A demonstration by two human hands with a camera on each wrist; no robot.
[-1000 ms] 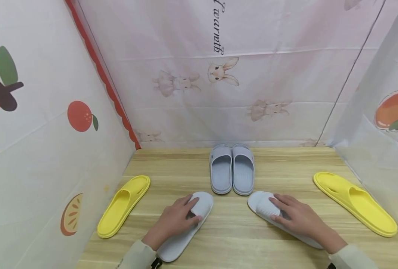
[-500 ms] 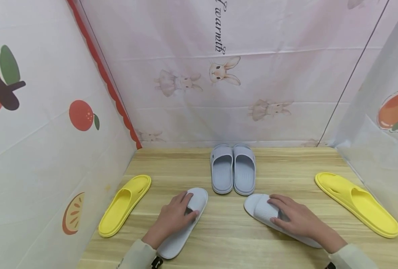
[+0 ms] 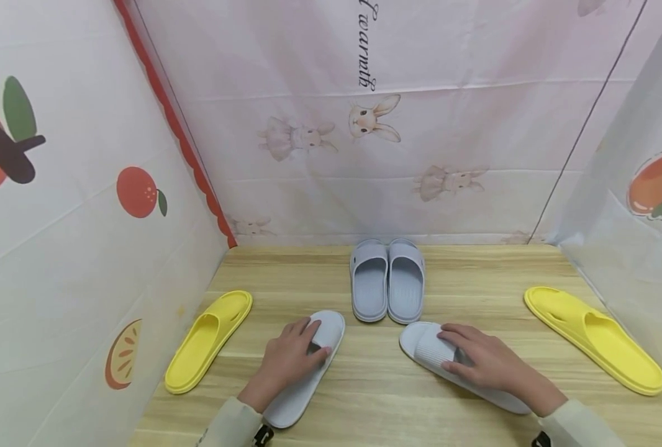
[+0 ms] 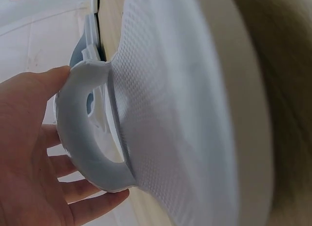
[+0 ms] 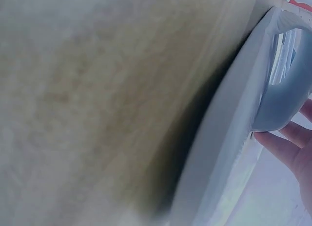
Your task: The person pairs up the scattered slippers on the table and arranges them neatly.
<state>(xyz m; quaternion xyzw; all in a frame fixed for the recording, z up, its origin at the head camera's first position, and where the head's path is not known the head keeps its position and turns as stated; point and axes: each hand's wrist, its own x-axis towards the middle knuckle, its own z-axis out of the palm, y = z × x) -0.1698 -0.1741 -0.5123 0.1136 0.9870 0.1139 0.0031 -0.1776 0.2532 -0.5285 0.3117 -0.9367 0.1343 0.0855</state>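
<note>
My left hand [image 3: 286, 360] grips a white slipper [image 3: 292, 402] over its strap. The left wrist view has thumb and fingers on either side of the arched strap [image 4: 78, 128], with the textured footbed [image 4: 161, 109] beside it. To the right, another white slipper [image 3: 433, 346] with a ribbed strap is held the same way by my right hand [image 3: 490, 361]. Its toe points toward the back left, while the left slipper's toe points toward the back right. In the right wrist view, fingers [image 5: 282, 145] pinch the edge of that strap [image 5: 287, 102]; the rest of the hand is cut off.
A pair of grey slippers [image 3: 370, 292] stands side by side at the back middle of the wooden floor [image 3: 387, 397]. One yellow slipper [image 3: 194, 357] lies by the left wall, another [image 3: 605, 344] by the right wall. A printed sheet [image 3: 454, 136] covers the back wall.
The left white slipper has shifted left and slightly toward the back with my left hand. My right hand has slid the other white slipper a little leftward. The grey and yellow slippers stay put.
</note>
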